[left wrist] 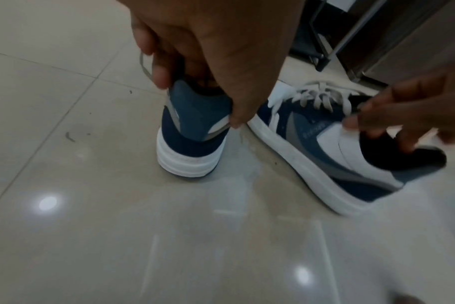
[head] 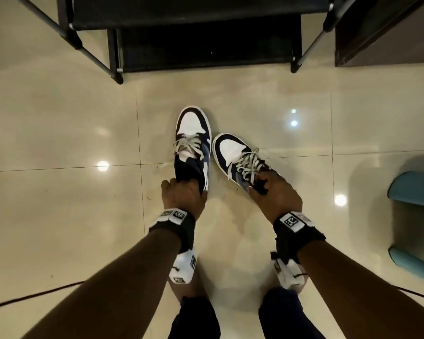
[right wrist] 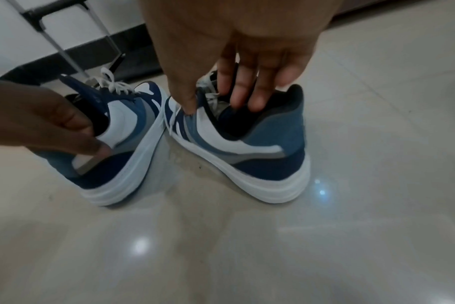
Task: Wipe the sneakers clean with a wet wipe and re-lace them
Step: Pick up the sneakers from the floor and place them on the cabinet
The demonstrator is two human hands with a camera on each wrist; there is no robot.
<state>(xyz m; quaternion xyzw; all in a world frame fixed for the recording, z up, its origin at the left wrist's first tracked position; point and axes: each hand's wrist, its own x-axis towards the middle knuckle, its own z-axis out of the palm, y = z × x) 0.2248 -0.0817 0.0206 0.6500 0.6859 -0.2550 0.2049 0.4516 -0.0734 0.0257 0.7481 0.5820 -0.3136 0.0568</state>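
Observation:
Two blue, navy and white sneakers with pale laces threaded sit side by side on the tiled floor. My left hand [head: 186, 189] grips the heel collar of the left sneaker [head: 194, 133], thumb outside and fingers curled over the rim; the left wrist view shows that heel [left wrist: 192, 144] close up. My right hand [head: 260, 187] holds the right sneaker [head: 233, 150] at its collar. In the right wrist view its fingers [right wrist: 247, 96] reach inside the opening and the thumb presses the side of the right sneaker [right wrist: 247, 152] by the laces. No wipe is in view.
A black metal-framed rack [head: 206, 33] stands just beyond the sneakers, with dark wooden furniture [head: 389, 33] at the far right. A teal object [head: 414, 189] lies at the right edge. A dark cable [head: 34, 294] crosses the floor at lower left. My legs are below.

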